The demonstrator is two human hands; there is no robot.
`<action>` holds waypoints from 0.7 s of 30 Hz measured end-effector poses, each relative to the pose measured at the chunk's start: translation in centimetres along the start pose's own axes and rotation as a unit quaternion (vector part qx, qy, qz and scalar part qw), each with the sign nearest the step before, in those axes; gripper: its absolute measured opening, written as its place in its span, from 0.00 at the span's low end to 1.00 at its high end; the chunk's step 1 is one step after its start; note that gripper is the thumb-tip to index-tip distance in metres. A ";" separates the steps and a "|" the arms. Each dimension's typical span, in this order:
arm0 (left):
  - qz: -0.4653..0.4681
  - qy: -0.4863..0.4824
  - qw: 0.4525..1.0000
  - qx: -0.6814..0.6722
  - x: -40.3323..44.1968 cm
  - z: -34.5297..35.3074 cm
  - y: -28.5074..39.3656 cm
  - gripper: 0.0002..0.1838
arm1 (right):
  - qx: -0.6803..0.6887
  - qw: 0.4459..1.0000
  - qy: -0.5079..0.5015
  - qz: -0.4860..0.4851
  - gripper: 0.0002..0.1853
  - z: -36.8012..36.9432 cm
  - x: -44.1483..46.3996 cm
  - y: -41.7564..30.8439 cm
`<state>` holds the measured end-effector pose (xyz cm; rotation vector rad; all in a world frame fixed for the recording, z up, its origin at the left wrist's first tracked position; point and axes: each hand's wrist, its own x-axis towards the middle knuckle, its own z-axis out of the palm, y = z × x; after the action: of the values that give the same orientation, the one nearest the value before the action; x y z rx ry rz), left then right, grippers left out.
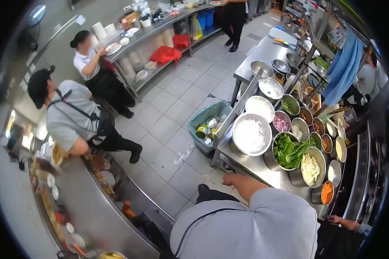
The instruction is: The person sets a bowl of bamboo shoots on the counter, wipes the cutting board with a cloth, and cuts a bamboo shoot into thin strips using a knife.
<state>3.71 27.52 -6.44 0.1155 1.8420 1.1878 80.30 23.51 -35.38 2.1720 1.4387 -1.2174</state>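
Observation:
My right hand [231, 178] hangs low beside the corner of the steel prep table [263, 166], at the end of my bare forearm; its fingers are too small and foreshortened to read. My left hand is not in view. Nearest to the right hand are pots of white food [251, 134], leafy greens [288, 151] and shredded pale vegetable [311, 169]. Farther right stands a small pot of orange shreds [327, 192]. Purple chopped food [281, 122] fills a bowl behind the greens.
A lined bin [209, 125] with cans stands beside the table. Two co-workers [69, 108] [97, 69] are at the left counters, another [235, 21] at the back. Another person's hand [343, 222] shows lower right. A steel counter [86, 207] runs lower left; a blue cloth [345, 64] hangs right.

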 end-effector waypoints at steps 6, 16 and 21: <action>-0.015 -0.085 0.990 0.111 2.7 16.1 5.8 0.38 | 0.082 0.975 0.140 -0.151 0.30 -19.1 -0.4 -15.4; -0.039 -0.213 0.938 0.270 9.8 43.3 14.5 0.47 | 0.123 0.886 0.423 -0.141 0.32 -42.1 -14.7 -14.5; -0.030 -0.294 0.898 0.326 15.2 58.1 19.9 0.52 | 0.010 0.909 0.356 0.219 0.32 -43.4 -13.1 -10.2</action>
<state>29.79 85.17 -7.94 0.7105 1.5934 0.3714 91.10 46.76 3.35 2.8987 1.0180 -0.2806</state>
